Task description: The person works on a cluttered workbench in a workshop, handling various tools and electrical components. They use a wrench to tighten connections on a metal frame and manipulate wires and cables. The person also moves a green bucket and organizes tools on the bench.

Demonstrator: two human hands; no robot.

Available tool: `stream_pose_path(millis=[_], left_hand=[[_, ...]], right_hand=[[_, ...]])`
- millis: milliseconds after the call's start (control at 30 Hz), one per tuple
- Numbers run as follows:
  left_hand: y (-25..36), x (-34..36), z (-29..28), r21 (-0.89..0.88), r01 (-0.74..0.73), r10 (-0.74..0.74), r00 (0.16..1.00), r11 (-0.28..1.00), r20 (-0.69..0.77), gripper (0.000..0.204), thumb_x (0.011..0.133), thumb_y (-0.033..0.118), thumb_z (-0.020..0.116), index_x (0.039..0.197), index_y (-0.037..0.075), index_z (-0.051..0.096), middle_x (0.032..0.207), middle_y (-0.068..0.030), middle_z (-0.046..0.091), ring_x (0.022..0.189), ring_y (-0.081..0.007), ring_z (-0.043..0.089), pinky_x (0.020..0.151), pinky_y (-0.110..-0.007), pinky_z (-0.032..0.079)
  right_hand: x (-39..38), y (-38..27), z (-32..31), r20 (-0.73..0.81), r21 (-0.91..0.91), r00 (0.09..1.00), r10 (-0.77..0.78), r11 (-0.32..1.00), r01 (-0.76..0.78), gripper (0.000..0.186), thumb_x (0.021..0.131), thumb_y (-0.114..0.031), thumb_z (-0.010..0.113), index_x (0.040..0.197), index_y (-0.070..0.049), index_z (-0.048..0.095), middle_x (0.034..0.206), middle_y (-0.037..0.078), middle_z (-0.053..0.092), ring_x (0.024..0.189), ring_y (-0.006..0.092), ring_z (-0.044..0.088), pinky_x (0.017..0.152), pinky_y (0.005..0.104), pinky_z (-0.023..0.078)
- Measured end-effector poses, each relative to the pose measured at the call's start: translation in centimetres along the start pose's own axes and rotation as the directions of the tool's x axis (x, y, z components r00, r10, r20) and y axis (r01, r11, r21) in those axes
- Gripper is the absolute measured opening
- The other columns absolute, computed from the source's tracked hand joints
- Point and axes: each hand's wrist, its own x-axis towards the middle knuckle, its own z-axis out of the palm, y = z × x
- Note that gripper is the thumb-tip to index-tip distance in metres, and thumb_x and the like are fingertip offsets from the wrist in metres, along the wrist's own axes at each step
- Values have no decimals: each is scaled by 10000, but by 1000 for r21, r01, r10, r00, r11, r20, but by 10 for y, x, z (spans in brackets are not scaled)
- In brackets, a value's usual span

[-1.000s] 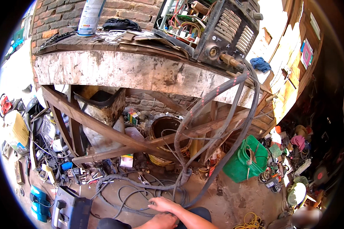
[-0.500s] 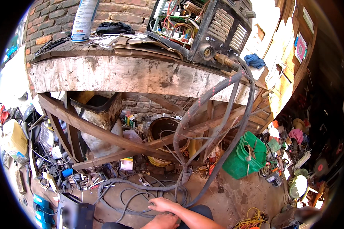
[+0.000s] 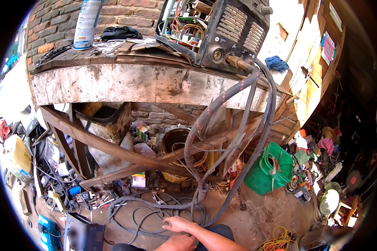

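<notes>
My right hand rests low at the centre, crossed over my left wrist, its fingers loosely bent with nothing visible in them. My left hand lies beneath it over my dark-clothed legs, its fingers mostly hidden. Just beyond them, coiled black cables lie on the dirt floor and rise in thick bundles to an open-cased electrical machine with exposed boards and wires, on a worn wooden bench. A spray can and a black cloth stand or lie left of the machine.
Under the bench are wooden braces, a grimy container and a bucket. A green bin stands right; cluttered scrap fills both sides. A blue case, dark box and yellow wire coil sit low. A blue rag hangs upper right.
The view has shifted slightly, so the bench and machine appear further left than one second earlier. My hands stay in the same crossed position; nothing else has visibly moved.
</notes>
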Motion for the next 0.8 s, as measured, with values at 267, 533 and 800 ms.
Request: stream_pose_path(millis=[267,533,800], left_hand=[[-4,8,15,148,-50,48,999,988,13,324,812,210,538,1046,1,614,1103,-191,598,1014,-307,581,876,-410,434],[-9,9,16,89,-67,63,997,994,50,330,797,220,542,1048,15,603,1093,-184,599,1008,-309,578,865,-421,430],[-30,12,35,76,3,5,994,997,-105,306,741,265,603,933,34,661,958,-176,641,899,-317,608,772,-431,475]], right_hand=[[-4,-4,-2,-28,9,1000,8,1000,-8,445,840,-409,570,1156,-96,589,1073,207,621,1028,371,571,872,442,456],[-8,-9,-7,-39,23,999,-4,1000,5,449,837,-399,575,1149,-76,592,1082,211,617,1036,367,569,876,440,454],[-12,-16,-11,-39,38,999,-3,999,5,457,837,-393,580,1156,-66,586,1107,211,608,1047,370,565,888,440,448]])
